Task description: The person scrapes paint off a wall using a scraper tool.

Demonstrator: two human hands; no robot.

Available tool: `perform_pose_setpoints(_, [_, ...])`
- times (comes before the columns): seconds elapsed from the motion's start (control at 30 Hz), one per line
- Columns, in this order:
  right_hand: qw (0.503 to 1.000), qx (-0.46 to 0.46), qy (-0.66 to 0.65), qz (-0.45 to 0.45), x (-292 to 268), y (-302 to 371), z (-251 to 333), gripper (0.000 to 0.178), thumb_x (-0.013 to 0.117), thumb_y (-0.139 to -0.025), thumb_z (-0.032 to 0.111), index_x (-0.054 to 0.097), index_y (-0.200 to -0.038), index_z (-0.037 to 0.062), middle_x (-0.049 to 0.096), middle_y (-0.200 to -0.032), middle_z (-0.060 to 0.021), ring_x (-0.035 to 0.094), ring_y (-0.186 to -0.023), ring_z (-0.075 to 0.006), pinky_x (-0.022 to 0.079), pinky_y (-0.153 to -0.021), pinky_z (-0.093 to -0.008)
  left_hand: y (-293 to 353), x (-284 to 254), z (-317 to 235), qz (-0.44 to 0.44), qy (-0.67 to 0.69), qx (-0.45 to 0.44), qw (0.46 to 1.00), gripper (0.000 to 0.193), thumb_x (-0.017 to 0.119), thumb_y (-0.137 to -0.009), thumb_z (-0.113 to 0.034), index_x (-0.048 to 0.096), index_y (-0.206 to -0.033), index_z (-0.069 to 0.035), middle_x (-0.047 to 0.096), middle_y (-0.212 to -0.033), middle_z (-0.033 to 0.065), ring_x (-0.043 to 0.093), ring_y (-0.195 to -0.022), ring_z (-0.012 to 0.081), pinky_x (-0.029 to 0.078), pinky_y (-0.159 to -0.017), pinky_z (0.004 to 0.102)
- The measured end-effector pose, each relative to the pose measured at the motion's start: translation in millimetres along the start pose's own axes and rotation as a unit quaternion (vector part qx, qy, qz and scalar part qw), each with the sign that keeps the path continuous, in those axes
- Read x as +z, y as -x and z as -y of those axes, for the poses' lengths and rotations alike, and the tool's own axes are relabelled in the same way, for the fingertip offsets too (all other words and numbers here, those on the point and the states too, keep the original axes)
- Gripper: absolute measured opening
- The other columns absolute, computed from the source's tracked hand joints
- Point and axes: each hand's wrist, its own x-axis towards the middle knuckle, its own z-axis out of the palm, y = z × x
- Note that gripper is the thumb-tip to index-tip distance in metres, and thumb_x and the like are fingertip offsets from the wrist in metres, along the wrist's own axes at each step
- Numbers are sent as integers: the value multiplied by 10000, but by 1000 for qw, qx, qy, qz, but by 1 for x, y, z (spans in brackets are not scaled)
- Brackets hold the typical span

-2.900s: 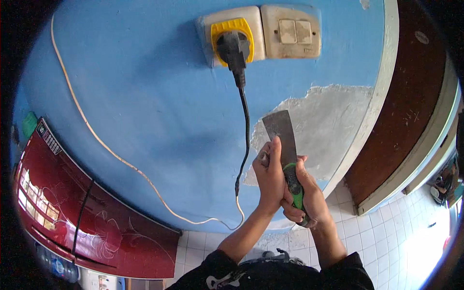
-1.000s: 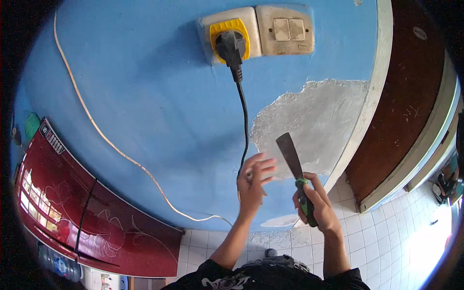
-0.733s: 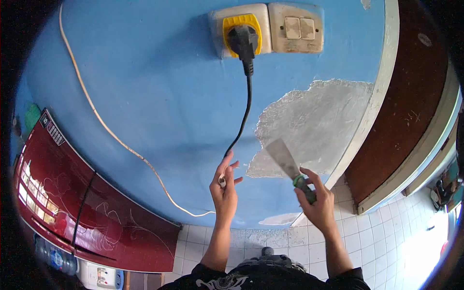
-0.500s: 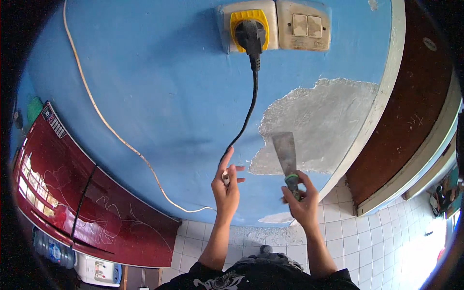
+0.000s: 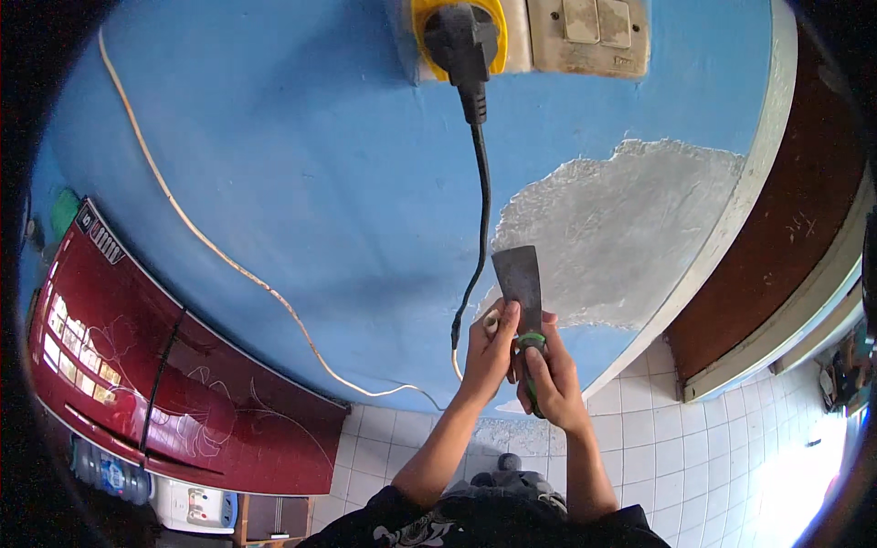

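Grasping 1 scraper by grn/blk handle w/ R hand, fingers wrapped round. Resting L hand thumb on lower blade; can't tell grip of other L fingers, partly hidden. Held blade-up, approx. before L edge of 1 grey patch, near 1 blk cord, below 1 plug & 2 switches.

Red refrigerator bears dark label at upper-left corner: one character, pale bars. Water bottle below it carries blue label, illegible. Switch plate, up and right of refrigerator, shows tiny, unreadable print.
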Motion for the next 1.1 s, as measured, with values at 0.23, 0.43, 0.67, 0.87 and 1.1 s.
perform_pose_setpoints(0.23, [998, -46, 28, -18, 14, 2, -13, 311, 380, -931, 116, 336, -1213, -8, 488, -616, -26, 412, -357, -58, 333, -324, -193, 2, 8, 7, -29, 123, 65, 990, 329, 428, -929, -320, 513, -920, -2, 624, -810, 147, 625, -675, 194, 514, -560, 294])
perform_pose_setpoints(0.43, [996, -52, -8, -78, 36, -7, -2, 292, 373, -921, 88, 359, -1197, -6, 527, -682, -38, 437, -369, -55, 333, -327, -193, -4, 3, -17, -80, -23, 107, 991, 319, 430, -932, -278, 537, -818, 0, 631, -719, 118, 603, -599, 159, 483, -536, 269])
perform_pose_setpoints(0.67, [969, -197, 94, -119, 32, -15, -35, 303, 374, -924, 95, 357, -1210, -4, 522, -695, -37, 457, -419, -50, 348, -366, -182, -4, -1, 4, -127, -66, 112, 983, 304, 492, -920, -236, 483, -698, -30, 449, -593, -31, 391, -564, 39, 322, -480, 221])
perform_pose_setpoints(0.87, [995, -53, -45, -72, 30, -15, -4, 313, 376, -935, 124, 351, -1219, -6, 543, -781, -29, 490, -537, -33, 382, -464, -169, -14, 5, -16, -129, -65, 120, 982, 314, 489, -921, -225, 466, -677, -29, 416, -588, -35, 365, -557, 41, 311, -479, 222])
perform_pose_setpoints(1.1, [991, -106, -52, -60, 31, -22, -3, 322, 373, -934, 118, 351, -1225, -19, 520, -890, -41, 486, -665, -38, 391, -535, -166, -14, 6, -21, -149, -121, 143, 971, 316, 496, -917, -217, 462, -671, -22, 390, -573, -35, 344, -555, 32, 297, -468, 227])
